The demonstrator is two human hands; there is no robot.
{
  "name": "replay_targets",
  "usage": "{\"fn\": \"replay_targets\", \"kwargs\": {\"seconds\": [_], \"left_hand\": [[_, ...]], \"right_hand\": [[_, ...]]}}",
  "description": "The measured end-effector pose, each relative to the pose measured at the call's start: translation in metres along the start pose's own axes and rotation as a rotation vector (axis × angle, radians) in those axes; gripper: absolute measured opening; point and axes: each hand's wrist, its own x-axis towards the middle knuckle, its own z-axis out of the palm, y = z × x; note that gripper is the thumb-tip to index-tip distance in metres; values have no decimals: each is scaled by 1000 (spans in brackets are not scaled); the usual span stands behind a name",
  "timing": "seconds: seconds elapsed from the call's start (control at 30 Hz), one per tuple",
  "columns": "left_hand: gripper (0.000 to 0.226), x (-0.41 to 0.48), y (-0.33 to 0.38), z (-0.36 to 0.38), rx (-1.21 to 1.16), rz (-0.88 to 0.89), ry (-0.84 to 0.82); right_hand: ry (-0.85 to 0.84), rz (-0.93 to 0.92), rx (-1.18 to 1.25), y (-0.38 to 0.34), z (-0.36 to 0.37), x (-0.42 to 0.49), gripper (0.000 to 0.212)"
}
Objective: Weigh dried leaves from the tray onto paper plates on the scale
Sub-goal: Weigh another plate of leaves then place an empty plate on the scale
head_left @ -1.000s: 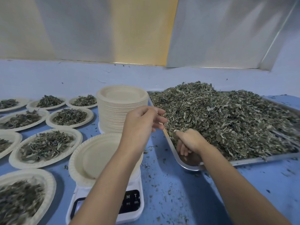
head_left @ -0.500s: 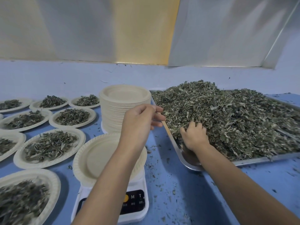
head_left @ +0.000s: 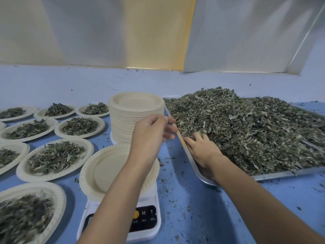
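Observation:
A metal tray (head_left: 274, 175) on the right holds a big heap of dried leaves (head_left: 246, 127). My right hand (head_left: 202, 148) lies at the tray's near left corner with its fingers pushed into the leaves. An empty paper plate (head_left: 103, 169) sits on the white scale (head_left: 149, 224) in front of me. My left hand (head_left: 153, 132) hovers above that plate, near the tray's left rim, with fingers loosely bent and nothing in them.
A tall stack of empty paper plates (head_left: 135, 113) stands behind the scale. Several plates with leaf portions (head_left: 56, 159) cover the blue table at the left. Leaf crumbs litter the table (head_left: 193, 208) between scale and tray. A wall runs along the back.
My right hand has moved from the tray's bare corner forward into the leaf heap, its fingers spreading into it. My left hand has stayed above the plate.

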Motion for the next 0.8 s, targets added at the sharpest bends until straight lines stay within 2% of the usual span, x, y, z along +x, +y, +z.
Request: {"fn": "replay_targets", "kwargs": {"seconds": [0.1,0.23,0.37,0.63,0.8], "left_hand": [[26,0,-1,0,6,-3,2],[28,1,-2,-2,10,8,8],[29,3,-5,-5,6,11,14],[26,8,-9,-11,-75,-36,4],[26,10,-10,-15,-109,-51,-3]], "right_hand": [[-8,28,-52,-5,-2,-1,34],[-21,75,-5,-9,-2,0,26],[-5,104,125,-7,-3,3,30],[182,261,757,3,-13,0,31],[223,442,1427,5,-31,-7,25]]}}
